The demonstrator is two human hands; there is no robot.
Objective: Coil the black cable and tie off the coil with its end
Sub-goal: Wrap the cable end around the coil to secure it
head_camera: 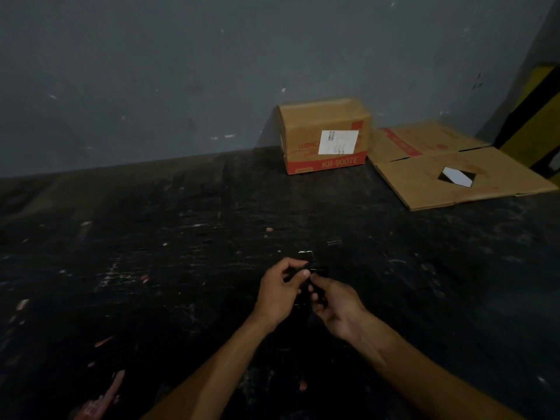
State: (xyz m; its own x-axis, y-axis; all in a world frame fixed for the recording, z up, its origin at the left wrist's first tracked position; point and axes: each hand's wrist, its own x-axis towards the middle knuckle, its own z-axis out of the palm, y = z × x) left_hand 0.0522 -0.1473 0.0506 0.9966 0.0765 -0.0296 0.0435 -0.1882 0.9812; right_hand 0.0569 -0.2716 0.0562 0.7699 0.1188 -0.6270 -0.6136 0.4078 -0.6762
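- Two bare forearms coming in from the bottom edge, meeting over a dark, scuffed surface (181, 268) speckled with pale and reddish flecks.
- Left hand (280, 291) curled shut, thumb and forefinger pinching the black cable (315, 269) right at the fingertips.
- Right hand (335, 304) just beside it, touching or nearly so, fingers folded in around the lower part of the same cable.
- Cable bunched up small between the two hands, sticking out a bit past the left fingertips. Really dark on a dark background, so can't tell how many loops or where the end sits.
- Just beyond the fingertips, a small dark thing with a pale top edge (305, 253). Too murky to say whether that's part of the cable or lying on the surface.
- Few reddish scraps (104, 341) well off to the left of the left hand, down near the forearm.
- Well past the hands and slightly right, a closed cardboard box (325, 136) standing upright against the wall, red band along the bottom reading "KB-9007E", white label (338, 142) stuck on the front.
- Right of the box, touching or almost, a flattened cardboard sheet (454, 180) lying flat with a diamond-shaped cutout and something white showing in it.
- Beyond that, far right of the right hand, a yellow and black striped object (536, 116) leaning in the corner.
- Behind everything, a plain grey wall (181, 71) with small pale chips.
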